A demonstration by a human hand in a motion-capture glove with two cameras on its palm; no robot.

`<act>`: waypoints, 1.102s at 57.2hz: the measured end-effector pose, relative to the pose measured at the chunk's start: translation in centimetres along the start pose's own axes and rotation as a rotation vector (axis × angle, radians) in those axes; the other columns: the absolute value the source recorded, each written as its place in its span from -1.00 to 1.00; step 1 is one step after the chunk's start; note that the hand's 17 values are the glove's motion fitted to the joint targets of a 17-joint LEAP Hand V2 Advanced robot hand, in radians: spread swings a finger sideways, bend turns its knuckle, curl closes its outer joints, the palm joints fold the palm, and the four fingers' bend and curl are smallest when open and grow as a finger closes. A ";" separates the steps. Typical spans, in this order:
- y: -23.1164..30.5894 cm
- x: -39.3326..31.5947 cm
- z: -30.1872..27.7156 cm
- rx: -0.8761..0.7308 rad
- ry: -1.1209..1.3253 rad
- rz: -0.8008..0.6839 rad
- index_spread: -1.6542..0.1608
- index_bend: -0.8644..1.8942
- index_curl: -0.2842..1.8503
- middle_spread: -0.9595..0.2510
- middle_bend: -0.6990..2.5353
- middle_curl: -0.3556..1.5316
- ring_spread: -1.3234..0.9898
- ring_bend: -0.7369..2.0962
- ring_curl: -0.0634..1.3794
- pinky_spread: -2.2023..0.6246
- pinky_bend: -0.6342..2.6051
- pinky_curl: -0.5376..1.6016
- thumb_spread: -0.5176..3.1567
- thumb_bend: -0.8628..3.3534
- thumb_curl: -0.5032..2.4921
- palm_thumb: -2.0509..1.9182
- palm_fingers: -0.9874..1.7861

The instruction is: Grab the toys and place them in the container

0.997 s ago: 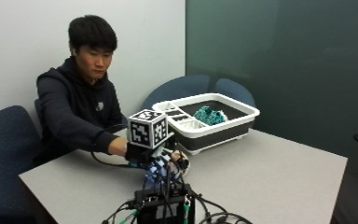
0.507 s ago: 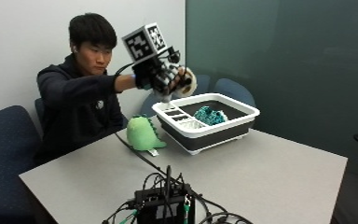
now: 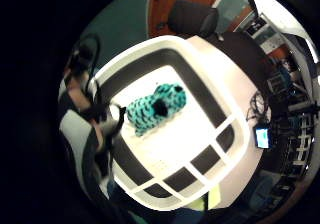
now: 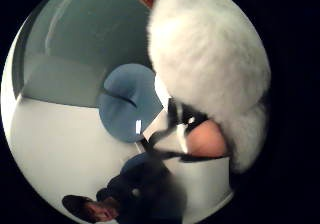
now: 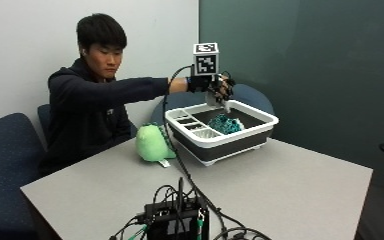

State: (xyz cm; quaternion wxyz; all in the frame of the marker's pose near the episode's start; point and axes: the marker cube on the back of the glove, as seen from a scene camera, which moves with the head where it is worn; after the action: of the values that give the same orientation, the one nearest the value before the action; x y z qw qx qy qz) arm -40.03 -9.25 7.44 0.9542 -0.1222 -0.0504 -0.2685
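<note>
Gloved right hand (image 5: 213,88), upper centre of the outside view, hangs above the container (image 5: 258,118) with its fingers curled round a white furry toy (image 4: 207,66); the thumb-side palm view shows that toy filling the upper right of its frame, pressed close against the palm, and in the outside view only a pale bit of it shows below the fingers. The bare hand cannot be made out. Container: a white-rimmed tub with dark walls, standing on the grey table (image 5: 292,190) in the middle of the outside view, with a row of small slots along one end. Green plush toy (image 5: 153,144): it rests on the table just beside the container, left of centre, and is not yet collected. Teal knitted toy (image 3: 155,108): it lies on the pale floor of the main compartment, seen at the centre of the little-finger-side palm view. Handling judgement: all three toys appear soft, light and compressible, with no fragile parts visible, so dropping one into the tub should do no harm. Fur and plush are likely to slide a little within a grasp, so each toy is best taken round the thickest part of the body. For the green plush toy, take hold across its rounded upper bulk, not by the small tag at its base.
</note>
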 end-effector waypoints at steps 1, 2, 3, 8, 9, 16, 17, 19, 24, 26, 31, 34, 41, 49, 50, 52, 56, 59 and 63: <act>0.2 0.5 -0.3 -0.022 -0.011 0.012 0.69 -0.29 -0.73 0.31 0.07 0.13 -0.08 0.50 -0.20 0.23 0.15 0.20 -0.03 -0.61 -0.26 0.22 0.28; 0.5 1.0 -0.8 -0.039 -0.026 0.029 0.69 -0.31 -0.73 0.32 0.01 0.11 -0.08 0.49 -0.20 0.23 0.15 0.19 -0.03 -0.62 -0.28 0.20 0.19; 0.7 1.7 -1.5 -0.047 -0.045 0.049 0.68 -0.29 -0.71 0.33 -0.06 0.08 -0.07 0.46 -0.20 0.25 0.14 0.18 -0.03 -0.63 -0.29 0.17 0.03; 2.9 3.7 -4.8 -0.016 -0.069 0.053 0.67 -0.21 -0.63 0.43 -0.21 -0.01 -0.02 0.31 -0.29 0.35 0.11 0.13 -0.02 -0.62 -0.34 0.09 -0.30; 3.3 5.0 -5.9 -0.001 -0.075 0.068 0.67 -0.21 -0.63 0.45 -0.24 -0.04 -0.01 0.25 -0.35 0.38 0.09 0.11 -0.02 -0.62 -0.35 0.09 -0.36; 8.0 12.1 -11.7 0.023 -0.113 0.087 0.65 -0.21 -0.58 0.51 -0.29 -0.09 0.03 0.16 -0.48 0.47 0.04 0.01 -0.02 -0.60 -0.38 0.06 -0.32; 8.8 13.0 -12.2 0.025 -0.111 0.084 0.64 -0.21 -0.57 0.52 -0.29 -0.10 0.03 0.15 -0.49 0.48 0.03 0.00 -0.02 -0.60 -0.39 0.06 -0.32; 10.5 14.4 -12.5 0.023 -0.092 0.068 0.63 -0.21 -0.56 0.52 -0.30 -0.10 0.04 0.14 -0.50 0.49 0.02 -0.01 -0.01 -0.60 -0.39 0.06 -0.31; 16.6 14.9 -8.6 -0.024 0.151 -0.146 0.62 -0.21 -0.52 0.53 -0.31 -0.11 0.04 0.11 -0.52 0.52 0.00 -0.04 -0.01 -0.60 -0.40 0.06 -0.30; 18.6 14.2 -6.1 -0.052 0.166 -0.172 0.62 -0.21 -0.51 0.54 -0.31 -0.11 0.05 0.10 -0.53 0.53 -0.01 -0.05 -0.01 -0.60 -0.41 0.06 -0.30; 21.2 14.8 -0.8 -0.128 0.118 -0.113 0.62 -0.21 -0.48 0.55 -0.32 -0.12 0.07 0.05 -0.56 0.54 -0.01 -0.07 -0.01 -0.60 -0.42 0.06 -0.31; 22.5 15.7 2.3 -0.174 0.112 -0.087 0.62 -0.21 -0.47 0.56 -0.34 -0.13 0.08 0.02 -0.58 0.55 -0.01 -0.08 -0.02 -0.60 -0.42 0.06 -0.32; 24.9 17.2 8.2 -0.216 0.114 -0.076 0.61 -0.24 -0.45 0.59 -0.38 -0.16 0.11 -0.03 -0.62 0.57 0.01 -0.08 -0.06 -0.60 -0.43 0.06 -0.32; 24.6 17.2 9.4 -0.103 0.204 -0.095 0.54 -0.20 -0.43 0.56 -0.42 -0.18 0.11 0.03 -0.62 0.56 0.02 -0.11 -0.07 -0.55 -0.40 0.19 -0.11; 24.4 17.1 9.4 -0.088 0.206 -0.095 0.54 -0.19 -0.42 0.53 -0.40 -0.17 0.08 0.08 -0.60 0.54 0.00 -0.12 -0.06 -0.52 -0.38 0.23 -0.02; 24.0 17.0 9.2 -0.058 0.204 -0.101 0.53 -0.20 -0.43 0.50 -0.38 -0.17 0.05 0.11 -0.60 0.52 -0.02 -0.15 -0.07 -0.51 -0.37 0.27 0.05; 22.9 16.9 8.0 -0.055 0.173 -0.111 0.52 -0.23 -0.42 0.38 -0.30 -0.11 -0.05 0.23 -0.51 0.40 0.01 -0.14 -0.13 -0.48 -0.32 0.36 0.35; 21.6 17.2 5.6 -0.044 0.121 -0.086 0.49 -0.19 -0.40 0.32 -0.24 -0.06 -0.09 0.27 -0.48 0.37 0.00 -0.14 -0.19 -0.47 -0.28 0.39 0.46; 20.4 16.5 2.2 0.042 0.204 -0.164 0.45 -0.14 -0.34 0.27 -0.18 0.02 -0.13 0.33 -0.39 0.34 0.02 -0.09 -0.26 -0.47 -0.25 0.40 0.51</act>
State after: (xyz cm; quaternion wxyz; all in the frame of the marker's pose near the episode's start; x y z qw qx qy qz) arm -15.34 -0.14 8.06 0.9315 -0.0695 0.0317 -0.3557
